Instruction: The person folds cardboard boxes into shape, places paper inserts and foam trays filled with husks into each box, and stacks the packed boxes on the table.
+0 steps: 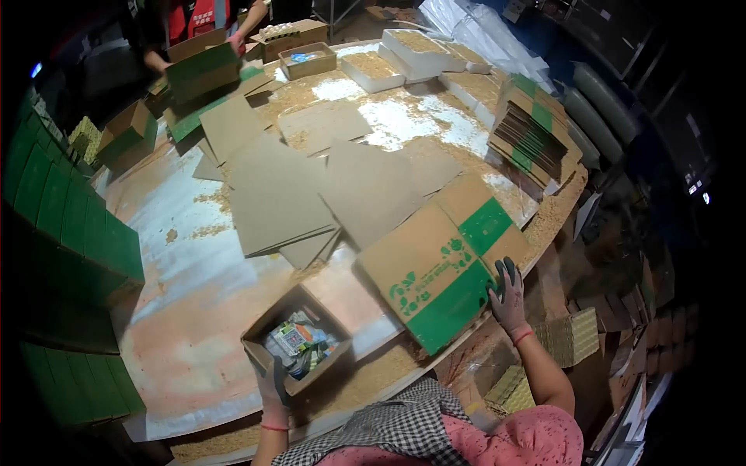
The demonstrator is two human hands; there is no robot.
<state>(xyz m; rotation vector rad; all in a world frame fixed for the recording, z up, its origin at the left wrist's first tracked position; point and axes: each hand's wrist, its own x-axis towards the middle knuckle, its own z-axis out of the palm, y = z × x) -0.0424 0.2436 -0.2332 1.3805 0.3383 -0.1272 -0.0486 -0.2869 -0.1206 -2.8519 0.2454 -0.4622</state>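
Observation:
My left hand (273,392), in a grey glove, is at the near left wall of a small open cardboard box (333,358). Small packets and printed labels (295,339) lie inside that box. My right hand (509,299), gloved too, rests with fingers spread on the right edge of a flattened brown and green printed carton (435,268). Whether the left fingers grip the box wall cannot be made out. Plain cardboard sheets (280,190) lie beyond the carton on the table.
A co-worker (203,19) handles a green and brown box (202,71) at the far left. White foam trays (373,68) stand at the back. Folded cartons (532,128) are stacked at the right; green boxes (62,202) line the left.

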